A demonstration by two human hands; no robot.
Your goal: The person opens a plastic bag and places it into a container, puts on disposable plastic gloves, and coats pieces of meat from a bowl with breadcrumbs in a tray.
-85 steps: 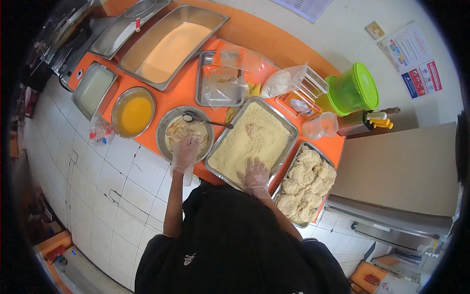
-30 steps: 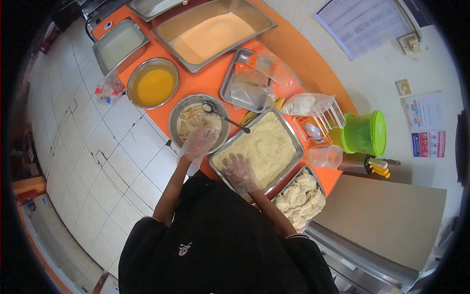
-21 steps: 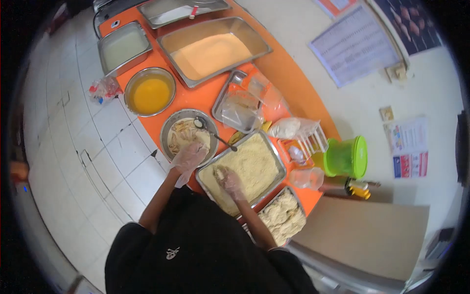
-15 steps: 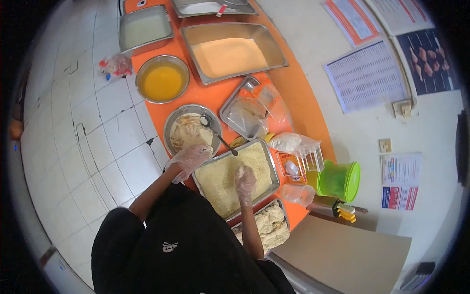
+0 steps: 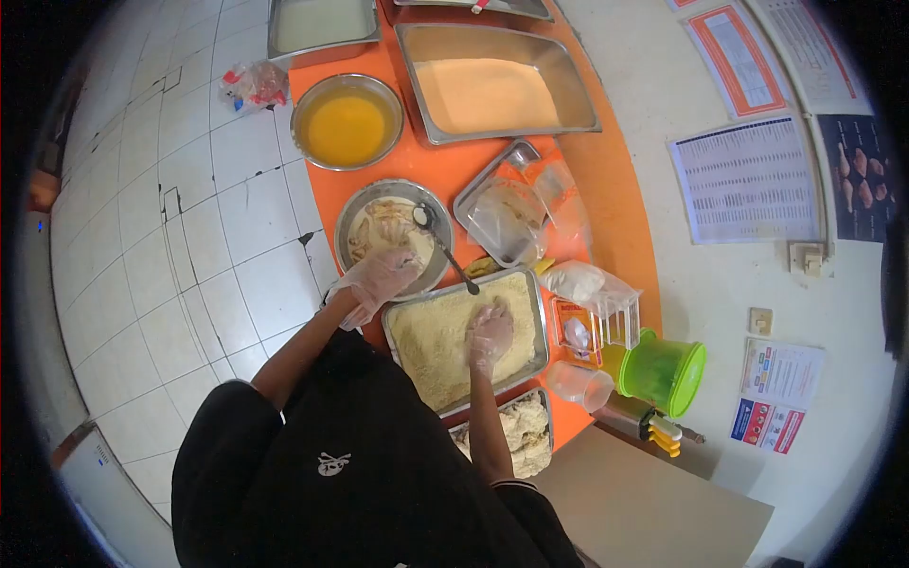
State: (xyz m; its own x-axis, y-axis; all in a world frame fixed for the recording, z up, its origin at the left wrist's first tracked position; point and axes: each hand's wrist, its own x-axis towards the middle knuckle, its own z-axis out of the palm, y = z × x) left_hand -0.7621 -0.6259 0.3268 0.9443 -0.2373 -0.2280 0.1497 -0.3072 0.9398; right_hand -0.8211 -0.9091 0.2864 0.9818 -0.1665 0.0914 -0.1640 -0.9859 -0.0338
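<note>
My left hand (image 5: 382, 276), in a clear plastic glove, hovers at the near rim of a metal bowl (image 5: 347, 213). Its fingers reach out over the bowl, with nothing visible in them. Pale batter with pieces that look like raw chicken (image 5: 386, 227) fills the bowl, and a dark-handled spoon (image 5: 447, 248) leans across its right edge. My gloved right hand (image 5: 490, 331) rests on the pale crumbs (image 5: 436, 346) in a metal tray (image 5: 538, 301), fingers extended and holding nothing I can see. Nearer my body, another tray holds crumb-coated pieces (image 5: 526, 435), partly hidden by my right forearm.
Farther back stand a bowl of yellow liquid (image 5: 346, 128) and a deep pan of orange powder (image 5: 488, 95). A small tray with plastic bags (image 5: 507, 213) lies behind the crumbs. On the right are a clear cup (image 5: 582, 386), a green tub (image 5: 658, 369) and yellow-handled knives (image 5: 665, 435).
My right hand has gone from closed to spread flat on the crumbs, slightly to the right. My left hand stays near the bowl. The camera view has shifted.
</note>
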